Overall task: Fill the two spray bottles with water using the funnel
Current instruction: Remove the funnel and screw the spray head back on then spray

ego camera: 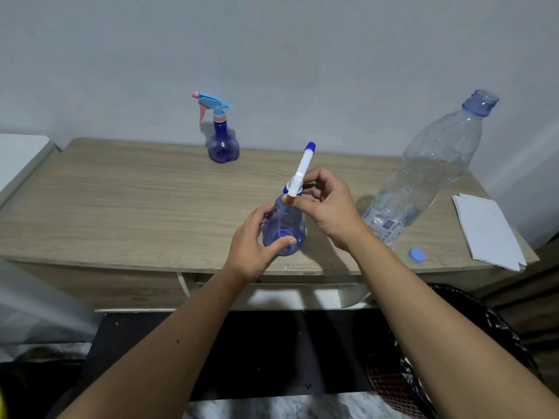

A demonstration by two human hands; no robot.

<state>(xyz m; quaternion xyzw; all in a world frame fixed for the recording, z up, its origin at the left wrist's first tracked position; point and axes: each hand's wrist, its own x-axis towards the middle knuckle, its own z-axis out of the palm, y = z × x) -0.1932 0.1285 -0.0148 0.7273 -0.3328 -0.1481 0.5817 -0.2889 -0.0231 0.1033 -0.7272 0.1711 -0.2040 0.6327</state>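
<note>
A clear blue spray bottle [284, 225] stands near the table's front edge, with my left hand [254, 246] wrapped around its body. Its white spray head with a blue nozzle tip [302, 169] sits on the neck, and my right hand [326, 204] grips it at the collar. A bit of green [311, 183] shows behind my right fingers; I cannot tell what it is. A second blue spray bottle [222, 143] with a light-blue and pink trigger head stands at the back by the wall. A large clear water bottle [429, 173], uncapped and holding some water, stands at the right.
The wooden table [121, 201] abuts a white wall. A blue bottle cap [417, 255] lies near the front right edge. Folded white paper [490, 231] overhangs the right corner. A bin lined with a black bag [453, 358] stands below at the right.
</note>
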